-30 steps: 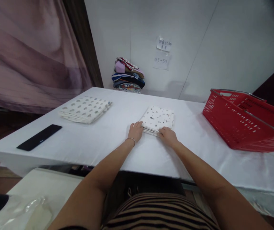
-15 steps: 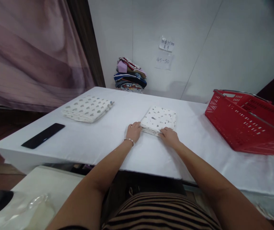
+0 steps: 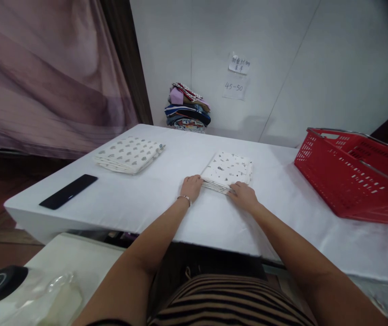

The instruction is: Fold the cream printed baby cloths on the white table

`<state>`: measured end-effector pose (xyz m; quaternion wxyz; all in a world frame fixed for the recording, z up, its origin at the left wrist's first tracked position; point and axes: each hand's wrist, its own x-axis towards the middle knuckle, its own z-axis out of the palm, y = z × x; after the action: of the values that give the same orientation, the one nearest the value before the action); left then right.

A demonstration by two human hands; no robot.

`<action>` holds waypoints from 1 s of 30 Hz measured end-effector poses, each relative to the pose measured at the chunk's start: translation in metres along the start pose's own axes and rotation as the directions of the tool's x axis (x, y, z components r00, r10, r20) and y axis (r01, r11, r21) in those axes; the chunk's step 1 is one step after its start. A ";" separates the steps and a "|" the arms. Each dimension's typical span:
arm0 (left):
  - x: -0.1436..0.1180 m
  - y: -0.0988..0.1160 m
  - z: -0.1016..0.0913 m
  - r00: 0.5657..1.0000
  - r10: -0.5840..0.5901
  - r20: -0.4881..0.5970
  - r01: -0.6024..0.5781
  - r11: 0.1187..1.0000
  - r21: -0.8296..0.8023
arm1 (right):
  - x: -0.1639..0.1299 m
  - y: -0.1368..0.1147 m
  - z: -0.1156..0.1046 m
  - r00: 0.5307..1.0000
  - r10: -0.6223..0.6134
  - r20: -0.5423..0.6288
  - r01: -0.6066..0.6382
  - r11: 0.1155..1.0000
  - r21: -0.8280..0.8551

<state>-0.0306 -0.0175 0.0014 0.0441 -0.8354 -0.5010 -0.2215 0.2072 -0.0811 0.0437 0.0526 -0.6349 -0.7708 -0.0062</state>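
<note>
A small folded white cloth with tiny dark prints (image 3: 228, 169) lies on the white-covered table (image 3: 153, 203) in front of me. My left hand (image 3: 191, 187), with a thin bracelet at the wrist, grips the cloth's near left corner. My right hand (image 3: 243, 195) grips its near right edge. Both hands rest on the tabletop with fingers curled at the cloth's folded layers.
A second folded cloth with grey spots (image 3: 129, 154) lies at the table's far left. A black flat device (image 3: 68, 191) sits near the left edge. A red plastic basket (image 3: 353, 176) stands at the right. A pile of coloured fabrics (image 3: 187, 107) sits against the wall.
My hands and the cloth have kept their places; only the camera has shifted slightly, moving the scene a little rightward in view.
</note>
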 end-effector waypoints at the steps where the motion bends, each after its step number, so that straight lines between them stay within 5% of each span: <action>1: 0.001 0.000 0.000 1.000 -0.003 0.003 0.003 1.000 0.001 | 0.000 0.000 0.000 1.000 -0.006 -0.005 0.006 1.000 0.002; 8: 0.005 -0.002 0.003 0.997 -0.035 0.072 0.037 0.999 -0.028 | -0.005 0.009 0.006 0.998 -0.041 -0.043 0.043 0.998 0.048; 15: -0.002 -0.006 -0.006 0.982 -0.180 0.065 0.190 0.955 -0.227 | -0.013 0.022 0.020 0.979 -0.115 -0.166 0.139 0.980 0.141; 19: -0.006 -0.005 -0.008 0.991 -0.082 -0.106 0.052 0.964 -0.262 | -0.013 0.022 0.028 0.972 -0.121 -0.203 0.152 0.978 0.145; 22: -0.007 -0.005 -0.007 0.996 0.056 -0.073 -0.073 0.964 -0.254 | -0.014 0.023 0.033 0.966 -0.141 -0.217 0.172 0.976 0.131; 30: 0.019 0.011 -0.019 0.998 -0.016 -0.069 -0.001 0.970 -0.241 | -0.022 0.026 0.042 0.926 -0.233 -0.297 0.289 0.944 0.161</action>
<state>-0.0198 -0.0137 0.0281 -0.0410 -0.8245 -0.4717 -0.3100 0.2335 -0.0948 -0.0016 0.2216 -0.5103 -0.8307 -0.0227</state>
